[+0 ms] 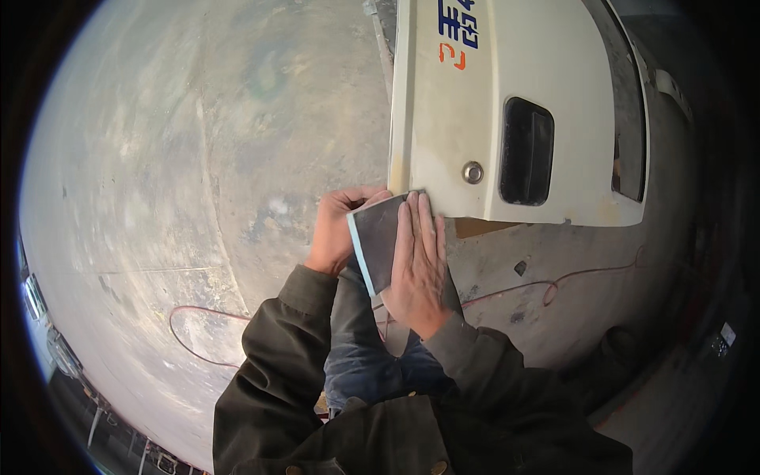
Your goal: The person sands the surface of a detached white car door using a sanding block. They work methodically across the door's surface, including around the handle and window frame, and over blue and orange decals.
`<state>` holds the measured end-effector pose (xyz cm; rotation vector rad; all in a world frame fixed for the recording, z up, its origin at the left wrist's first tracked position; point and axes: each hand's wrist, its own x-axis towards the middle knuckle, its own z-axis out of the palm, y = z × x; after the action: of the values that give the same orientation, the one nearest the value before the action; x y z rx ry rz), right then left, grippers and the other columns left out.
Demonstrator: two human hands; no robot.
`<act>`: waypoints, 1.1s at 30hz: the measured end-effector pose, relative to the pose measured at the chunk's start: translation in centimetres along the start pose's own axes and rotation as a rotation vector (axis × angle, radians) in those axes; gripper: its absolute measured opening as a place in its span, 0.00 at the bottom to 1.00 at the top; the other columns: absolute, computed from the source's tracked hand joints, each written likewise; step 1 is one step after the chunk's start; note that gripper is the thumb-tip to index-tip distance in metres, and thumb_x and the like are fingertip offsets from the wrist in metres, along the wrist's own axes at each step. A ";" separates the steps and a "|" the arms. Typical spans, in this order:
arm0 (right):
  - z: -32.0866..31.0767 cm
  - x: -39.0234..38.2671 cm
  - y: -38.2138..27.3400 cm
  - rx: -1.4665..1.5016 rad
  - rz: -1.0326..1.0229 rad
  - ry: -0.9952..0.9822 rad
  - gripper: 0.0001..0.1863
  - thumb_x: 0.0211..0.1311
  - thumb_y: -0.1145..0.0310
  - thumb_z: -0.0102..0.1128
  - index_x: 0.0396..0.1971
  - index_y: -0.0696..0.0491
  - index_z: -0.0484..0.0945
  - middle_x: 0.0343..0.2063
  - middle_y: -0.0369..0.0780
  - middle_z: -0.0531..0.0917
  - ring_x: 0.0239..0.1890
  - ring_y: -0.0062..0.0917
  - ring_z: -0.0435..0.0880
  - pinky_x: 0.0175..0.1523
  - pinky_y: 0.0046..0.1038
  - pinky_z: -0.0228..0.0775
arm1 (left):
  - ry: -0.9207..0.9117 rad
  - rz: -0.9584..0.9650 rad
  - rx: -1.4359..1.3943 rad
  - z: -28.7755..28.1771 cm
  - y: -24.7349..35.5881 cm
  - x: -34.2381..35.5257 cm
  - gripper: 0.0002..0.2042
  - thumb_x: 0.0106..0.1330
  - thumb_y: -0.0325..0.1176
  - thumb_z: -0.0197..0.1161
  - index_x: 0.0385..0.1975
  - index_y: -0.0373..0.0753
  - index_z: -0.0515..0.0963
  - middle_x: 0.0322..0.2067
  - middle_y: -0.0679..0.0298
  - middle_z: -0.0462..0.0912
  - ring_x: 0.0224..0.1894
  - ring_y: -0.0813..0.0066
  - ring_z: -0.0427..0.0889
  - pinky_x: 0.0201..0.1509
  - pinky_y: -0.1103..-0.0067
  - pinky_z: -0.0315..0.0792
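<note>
A dark grey, flat sanding pad (380,235) with a pale blue edge sits tilted between my hands, at the near corner of a white vehicle door (447,127). My left hand (336,229) is closed at the pad's left side, its fingertips by the door's edge and partly hidden behind the pad. Across the pad's right part lie the straight, close-set fingers of my right hand (421,269), dusted pale; its thumb is out of sight. The pad's far end meets the door's near edge.
The door carries a black recessed handle (528,150), a round metal lock (473,172) and coloured lettering. A thin red hose (507,294) winds over the stained grey floor (150,174) behind my legs. Racks or equipment (63,352) stand at the far left rim.
</note>
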<state>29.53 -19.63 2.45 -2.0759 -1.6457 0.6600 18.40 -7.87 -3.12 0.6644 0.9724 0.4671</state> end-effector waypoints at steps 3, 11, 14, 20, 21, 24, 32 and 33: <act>1.1 4.4 1.2 -0.014 -0.027 0.073 0.48 0.61 0.72 0.64 0.77 0.71 0.51 0.78 0.63 0.57 0.83 0.55 0.50 0.84 0.56 0.37 | -0.029 0.028 0.043 -0.8 -0.2 0.8 0.09 0.72 0.21 0.66 0.47 0.27 0.88 0.41 0.61 0.92 0.41 0.81 0.86 0.46 0.82 0.82; 2.6 0.4 0.9 0.001 -0.020 0.097 0.43 0.62 0.73 0.63 0.77 0.68 0.58 0.77 0.61 0.61 0.83 0.55 0.52 0.84 0.57 0.40 | -0.161 -0.087 -0.184 -2.1 -0.7 1.4 0.10 0.77 0.24 0.63 0.51 0.27 0.86 0.45 0.58 0.91 0.43 0.78 0.88 0.48 0.81 0.83; 1.1 5.0 2.2 -0.018 -0.079 0.116 0.47 0.57 0.75 0.66 0.77 0.67 0.57 0.78 0.59 0.60 0.83 0.52 0.53 0.84 0.55 0.41 | -0.063 -0.051 -0.208 -0.6 -0.2 0.6 0.13 0.77 0.24 0.62 0.56 0.28 0.84 0.51 0.59 0.90 0.49 0.76 0.88 0.54 0.78 0.83; 2.0 0.8 1.8 -0.050 -0.102 0.084 0.48 0.55 0.75 0.69 0.77 0.65 0.59 0.79 0.56 0.59 0.84 0.48 0.53 0.85 0.53 0.42 | -0.230 -0.355 -0.423 -2.9 0.7 2.2 0.23 0.85 0.41 0.47 0.53 0.26 0.83 0.49 0.55 0.90 0.48 0.66 0.89 0.58 0.73 0.81; 2.3 -0.2 2.2 -0.085 -0.132 0.062 0.48 0.55 0.75 0.69 0.77 0.65 0.60 0.79 0.56 0.60 0.84 0.48 0.53 0.85 0.52 0.43 | -0.323 -0.343 -0.432 -3.9 0.3 2.6 0.23 0.85 0.42 0.46 0.57 0.27 0.81 0.52 0.56 0.89 0.51 0.66 0.88 0.61 0.72 0.80; 1.2 2.8 2.4 -0.083 -0.165 0.072 0.42 0.60 0.75 0.63 0.76 0.66 0.62 0.79 0.56 0.61 0.84 0.47 0.54 0.84 0.52 0.45 | -0.097 -0.253 -0.389 -2.9 -1.0 1.4 0.24 0.86 0.43 0.43 0.64 0.30 0.76 0.61 0.57 0.84 0.60 0.67 0.84 0.67 0.70 0.76; 1.9 1.6 0.9 -0.061 -0.123 0.106 0.39 0.63 0.77 0.57 0.76 0.66 0.61 0.78 0.56 0.62 0.83 0.48 0.57 0.83 0.52 0.48 | -0.377 -0.344 -0.527 -4.4 0.0 3.0 0.32 0.82 0.58 0.48 0.64 0.32 0.78 0.55 0.55 0.88 0.56 0.63 0.88 0.65 0.70 0.79; 2.0 2.2 1.5 -0.058 -0.150 0.098 0.42 0.59 0.76 0.61 0.76 0.65 0.61 0.78 0.56 0.62 0.83 0.48 0.57 0.83 0.52 0.48 | -0.308 -0.351 -0.525 -4.9 -0.5 3.0 0.32 0.82 0.57 0.47 0.65 0.32 0.77 0.57 0.56 0.87 0.57 0.64 0.87 0.66 0.70 0.79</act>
<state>29.92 -17.79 -0.25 -1.9670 -1.7626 0.4594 15.69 -4.87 -7.18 0.0801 0.6160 0.2781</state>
